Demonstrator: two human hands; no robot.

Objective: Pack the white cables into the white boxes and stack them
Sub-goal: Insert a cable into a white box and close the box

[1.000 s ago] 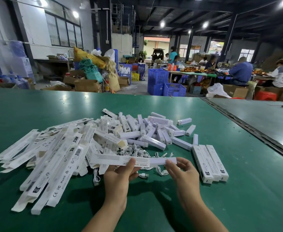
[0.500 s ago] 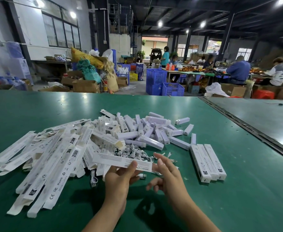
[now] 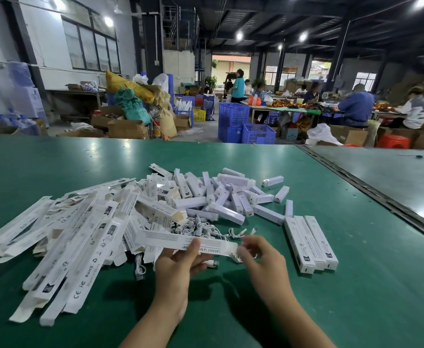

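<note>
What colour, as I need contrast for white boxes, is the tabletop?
Dark green; the tabletop shows best in the head view.

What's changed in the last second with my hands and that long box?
The right hand let go of the box, dipped toward the loose cables and is back at the box's right end, apparently pinching a white cable. The left hand keeps holding the box; the three packed boxes stayed put.

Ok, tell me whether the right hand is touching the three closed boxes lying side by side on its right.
Apart. The head view shows bare green table between the right hand and the three closed boxes.
</note>
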